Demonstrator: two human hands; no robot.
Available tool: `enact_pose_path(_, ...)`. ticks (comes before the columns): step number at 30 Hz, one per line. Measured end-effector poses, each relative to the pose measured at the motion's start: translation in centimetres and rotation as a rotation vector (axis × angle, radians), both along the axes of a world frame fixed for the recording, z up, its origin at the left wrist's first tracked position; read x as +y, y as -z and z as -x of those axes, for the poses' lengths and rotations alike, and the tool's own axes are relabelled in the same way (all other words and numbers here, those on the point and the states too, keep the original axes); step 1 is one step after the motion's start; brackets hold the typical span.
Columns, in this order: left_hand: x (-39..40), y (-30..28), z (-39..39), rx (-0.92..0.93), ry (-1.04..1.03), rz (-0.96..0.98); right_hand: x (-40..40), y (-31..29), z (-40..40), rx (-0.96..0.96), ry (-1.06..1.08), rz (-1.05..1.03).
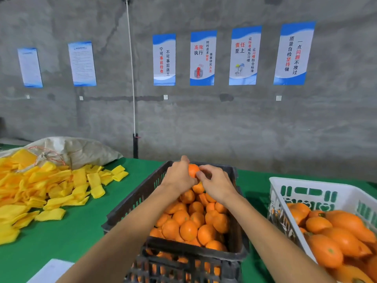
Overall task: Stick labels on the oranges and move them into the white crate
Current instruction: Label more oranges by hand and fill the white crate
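My left hand [178, 176] grips one orange [192, 170] above the far end of the black crate [130, 203], which is full of oranges [188, 229]. My right hand [217, 183] is up against the same orange, its thumb and fingertips curled and pressing on the orange's right side. Whether a label is under the fingers is hidden. The white crate [275, 193] stands at the right and holds several oranges [342, 240].
A heap of yellow foam sleeves [40, 188] covers the left of the green table [81, 231], with a beige sack [81, 150] behind it. A white sheet [51, 270] lies at the near edge. A grey wall with posters rises behind.
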State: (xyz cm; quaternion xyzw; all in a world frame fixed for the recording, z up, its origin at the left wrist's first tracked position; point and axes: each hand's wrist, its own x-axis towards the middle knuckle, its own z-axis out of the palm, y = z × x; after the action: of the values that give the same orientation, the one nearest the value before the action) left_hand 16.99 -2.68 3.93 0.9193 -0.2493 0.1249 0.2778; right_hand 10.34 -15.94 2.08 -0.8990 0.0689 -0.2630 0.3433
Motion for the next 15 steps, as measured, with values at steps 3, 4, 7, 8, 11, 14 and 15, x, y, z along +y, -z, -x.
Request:
enact_pose_path(3, 0.7, -0.8, 6.7, -0.022, 0.068, 0.158, 1.3, -0.4, 5.4, -0.137, 0.035, -0.065)
enact_pose_path(4, 0.7, -0.8, 8.7, -0.040, 0.089, 0.207, 1.5, -0.4, 7.3, -0.191, 0.045, -0.087)
enact_pose_path(7, 0.2, -0.5, 14.1, -0.089, 0.152, 0.319, 1.9, 0.0, 12.9, -0.346, 0.060, -0.175)
enact_pose_path(8, -0.2, -0.2, 15.6, -0.110, 0.170, 0.344, 1.9, 0.3, 14.6, -0.392, 0.063, -0.214)
enact_pose_path(11, -1.2, 1.6, 19.6, -0.181, 0.238, 0.400, 2.0, 1.7, 19.1, -0.516, 0.083, -0.293)
enact_pose_path(14, -2.1, 5.0, 22.9, -0.286, 0.322, 0.417, 1.8, 4.5, 22.9, -0.572, 0.114, -0.302)
enact_pose_path(15, -2.3, 6.5, 23.9, -0.292, 0.336, 0.426, 1.6, 5.8, 24.0, -0.566, 0.128, -0.270)
